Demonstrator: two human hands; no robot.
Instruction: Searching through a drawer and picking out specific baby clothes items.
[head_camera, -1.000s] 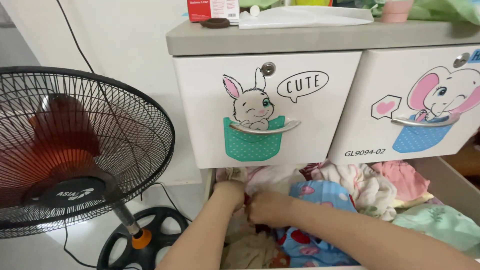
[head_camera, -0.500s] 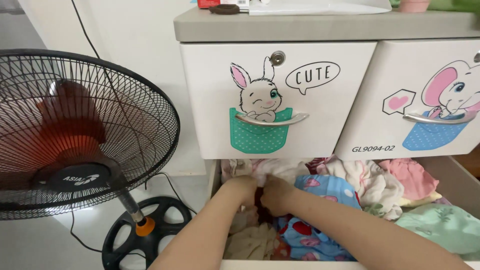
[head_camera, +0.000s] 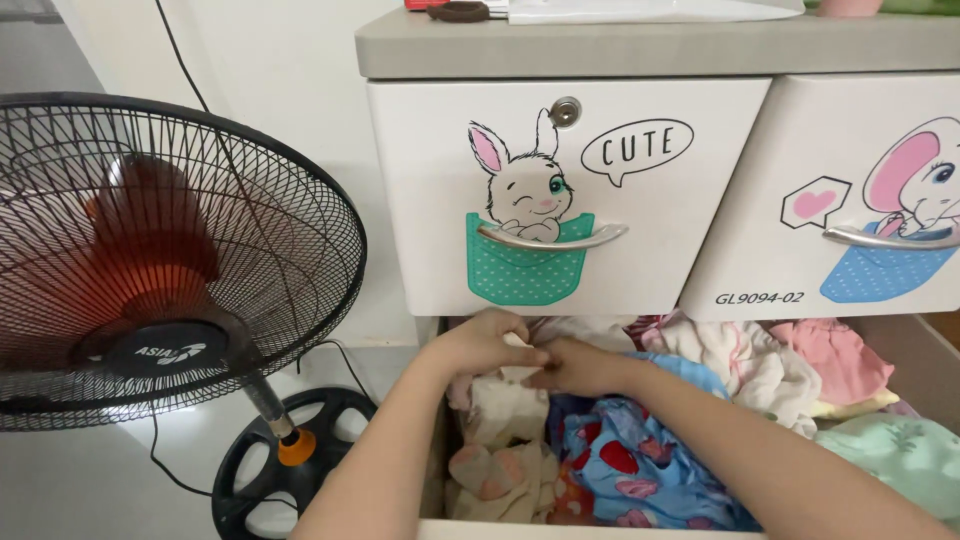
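Both my hands reach into an open lower drawer (head_camera: 930, 350) packed with small clothes. My left hand (head_camera: 482, 340) pinches a cream-white garment (head_camera: 505, 405) at the drawer's back left corner. My right hand (head_camera: 575, 365) meets it from the right, fingers closed on the same cream cloth. Under my right forearm lies a blue garment with red hearts (head_camera: 640, 460). A beige piece with pink patches (head_camera: 495, 475) sits at the drawer's front left.
Above the open drawer are two shut white drawers, one with a rabbit picture (head_camera: 530, 200), one with an elephant picture (head_camera: 900, 200). A black pedestal fan (head_camera: 150, 250) stands to the left, its base (head_camera: 285, 450) on the floor. White, pink (head_camera: 830, 360) and mint (head_camera: 900, 450) clothes fill the drawer's right.
My view has dropped and moved closer to the drawers. Both hands stay together at the drawer's back left, now pinching the cream garment.
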